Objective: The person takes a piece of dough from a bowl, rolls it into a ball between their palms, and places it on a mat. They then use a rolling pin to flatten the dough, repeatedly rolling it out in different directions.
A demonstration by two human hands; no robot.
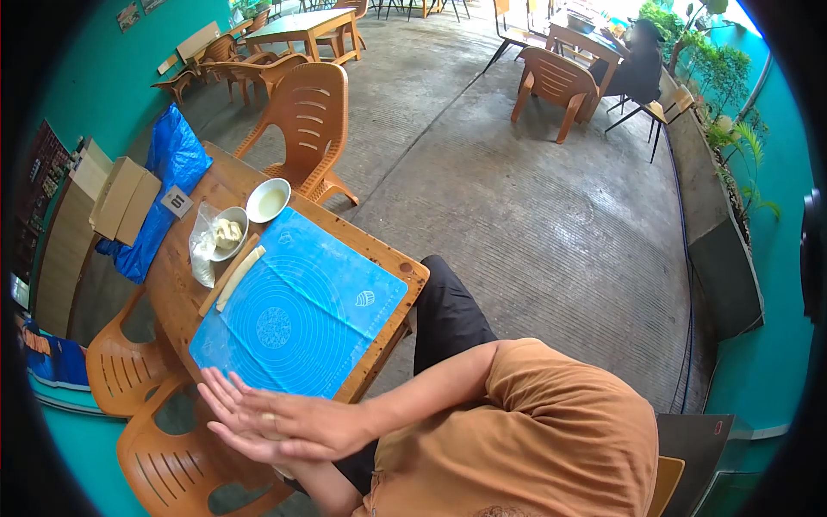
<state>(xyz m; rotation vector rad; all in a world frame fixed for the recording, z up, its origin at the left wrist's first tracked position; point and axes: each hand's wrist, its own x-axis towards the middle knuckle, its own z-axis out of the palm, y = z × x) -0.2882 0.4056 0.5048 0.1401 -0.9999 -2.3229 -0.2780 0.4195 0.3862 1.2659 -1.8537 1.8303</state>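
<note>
My right hand (297, 422) lies flat across my left hand (245, 441), palms facing, with the fingers of both stretched out. Whether anything sits between the palms is hidden. A small pale spot, perhaps a ring, shows on the right hand. Both hands are over the near corner of a blue baking mat (345, 267) printed with white circles. At the mat's left edge, a long strip of pale dough (240, 278) lies beside a wooden rolling pin (226, 277). Behind them stand a bowl of dough (228, 231) and a bowl of pale liquid (269, 202).
A clear bag of white powder (204, 250) leans by the dough bowl on the wooden table (177, 258). Farther back are a number sign (177, 202), blue plastic sheeting (172, 151) and a cardboard box (125, 200). Orange chairs (303, 116) surround the table. A person (642, 65) sits far off.
</note>
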